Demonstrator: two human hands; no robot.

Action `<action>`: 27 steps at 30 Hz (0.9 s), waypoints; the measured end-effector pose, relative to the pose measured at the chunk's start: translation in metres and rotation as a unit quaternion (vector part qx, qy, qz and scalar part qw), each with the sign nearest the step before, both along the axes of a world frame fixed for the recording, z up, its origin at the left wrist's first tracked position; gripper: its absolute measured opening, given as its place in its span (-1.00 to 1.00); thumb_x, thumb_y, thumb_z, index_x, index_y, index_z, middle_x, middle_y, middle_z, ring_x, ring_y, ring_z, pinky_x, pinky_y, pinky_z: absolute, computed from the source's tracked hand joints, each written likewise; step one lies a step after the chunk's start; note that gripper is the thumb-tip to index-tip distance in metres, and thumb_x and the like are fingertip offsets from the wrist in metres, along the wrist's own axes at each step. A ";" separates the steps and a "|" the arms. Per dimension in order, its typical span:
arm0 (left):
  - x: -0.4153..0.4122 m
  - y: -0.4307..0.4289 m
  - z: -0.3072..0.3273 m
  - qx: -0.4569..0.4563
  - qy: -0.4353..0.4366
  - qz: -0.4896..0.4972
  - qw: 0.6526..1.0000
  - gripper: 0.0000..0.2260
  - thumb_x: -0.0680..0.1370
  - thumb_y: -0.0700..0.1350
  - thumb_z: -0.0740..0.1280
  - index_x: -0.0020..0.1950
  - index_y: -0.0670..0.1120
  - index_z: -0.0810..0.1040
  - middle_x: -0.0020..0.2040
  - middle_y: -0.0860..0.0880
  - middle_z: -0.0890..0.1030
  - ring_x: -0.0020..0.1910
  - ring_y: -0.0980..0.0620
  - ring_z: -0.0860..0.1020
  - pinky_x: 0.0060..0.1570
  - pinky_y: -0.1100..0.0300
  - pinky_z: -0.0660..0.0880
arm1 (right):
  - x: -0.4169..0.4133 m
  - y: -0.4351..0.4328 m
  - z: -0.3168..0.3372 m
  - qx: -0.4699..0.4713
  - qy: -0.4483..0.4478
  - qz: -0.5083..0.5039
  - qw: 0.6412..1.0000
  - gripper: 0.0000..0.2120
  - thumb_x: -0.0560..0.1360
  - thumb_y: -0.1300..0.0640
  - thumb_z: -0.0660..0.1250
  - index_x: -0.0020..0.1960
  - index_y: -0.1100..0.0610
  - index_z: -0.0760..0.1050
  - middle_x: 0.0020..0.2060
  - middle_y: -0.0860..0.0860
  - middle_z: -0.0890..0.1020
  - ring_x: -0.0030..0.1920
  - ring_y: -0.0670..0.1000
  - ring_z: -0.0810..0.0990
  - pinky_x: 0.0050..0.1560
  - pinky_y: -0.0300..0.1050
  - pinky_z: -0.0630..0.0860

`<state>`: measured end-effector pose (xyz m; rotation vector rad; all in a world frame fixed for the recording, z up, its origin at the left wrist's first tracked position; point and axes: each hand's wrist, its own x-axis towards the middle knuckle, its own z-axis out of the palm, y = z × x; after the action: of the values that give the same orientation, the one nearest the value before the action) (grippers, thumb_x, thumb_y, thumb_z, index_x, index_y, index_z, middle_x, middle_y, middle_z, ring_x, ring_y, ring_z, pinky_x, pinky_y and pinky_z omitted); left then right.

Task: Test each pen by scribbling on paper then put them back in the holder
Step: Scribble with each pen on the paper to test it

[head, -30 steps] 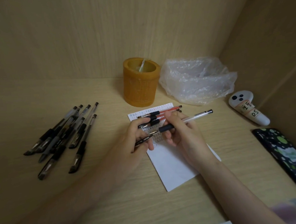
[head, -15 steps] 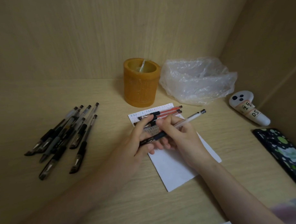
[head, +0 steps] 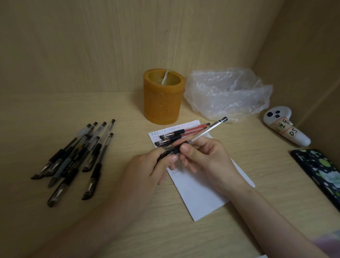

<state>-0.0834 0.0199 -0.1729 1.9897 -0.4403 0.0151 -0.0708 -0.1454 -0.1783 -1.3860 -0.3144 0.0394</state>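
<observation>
Pens [head: 74, 159] left, plastic bag [head: 227, 94] beside holder [head: 163, 98]

Home study nook, prob. a built-in desk [head: 58, 225]: wood-grain panels at 12 & 3 o'clock, orange pen holder [head: 163, 96] at 12, VR controller [head: 284, 127] & phone [head: 329, 179] at 3.

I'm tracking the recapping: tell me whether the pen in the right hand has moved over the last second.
Yes. The pen in the right hand has tilted steeper; its back end has swung left, toward the holder, and its tip has entered the cap held by the left hand.
</observation>
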 end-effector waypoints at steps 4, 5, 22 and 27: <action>-0.002 -0.003 -0.003 -0.005 0.008 -0.005 1.000 -0.78 0.57 -0.07 0.22 -0.28 0.00 0.47 -0.54 0.03 0.42 -0.56 0.14 0.35 -0.46 0.29 0.29 | 0.000 0.000 0.000 -0.023 -0.008 0.006 1.000 -0.85 0.47 0.26 0.32 -0.03 0.34 0.55 -0.47 0.04 0.54 -0.49 -0.04 0.39 -0.45 -0.29 0.36; -0.003 -0.003 -0.003 -0.010 0.009 -0.007 1.000 -0.78 0.57 -0.07 0.22 -0.28 -0.02 0.48 -0.52 0.01 0.44 -0.55 0.14 0.35 -0.46 0.30 0.29 | -0.001 0.001 0.002 -0.027 -0.008 0.006 1.000 -0.84 0.48 0.26 0.32 -0.01 0.35 0.54 -0.47 0.03 0.54 -0.50 -0.06 0.40 -0.45 -0.28 0.36; -0.001 0.001 0.003 0.123 -0.053 0.055 0.990 -0.89 0.54 0.04 0.24 -0.13 0.09 0.53 -0.43 0.14 0.48 -0.37 0.19 0.46 -0.41 0.34 0.33 | 0.098 -0.075 0.098 -0.184 0.066 -0.266 0.944 -0.64 0.62 0.03 0.16 -0.16 0.29 0.47 -0.31 0.15 0.58 -0.55 -0.11 0.46 -0.49 -0.26 0.40; 0.004 0.006 0.004 0.172 -0.107 0.101 0.974 -0.89 0.55 0.00 0.24 -0.07 0.07 0.55 -0.29 0.13 0.56 -0.30 0.15 0.47 -0.32 0.28 0.37 | 0.129 -0.094 0.107 -0.258 0.139 -0.273 0.916 -0.49 0.63 -0.04 0.11 0.38 0.34 0.21 -0.25 0.18 0.61 -0.29 0.07 0.57 -0.29 -0.21 0.52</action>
<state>-0.0791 0.0256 -0.1684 2.3807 -0.3946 0.3021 0.0582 -0.2397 -0.0711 -1.9257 0.3568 -0.1524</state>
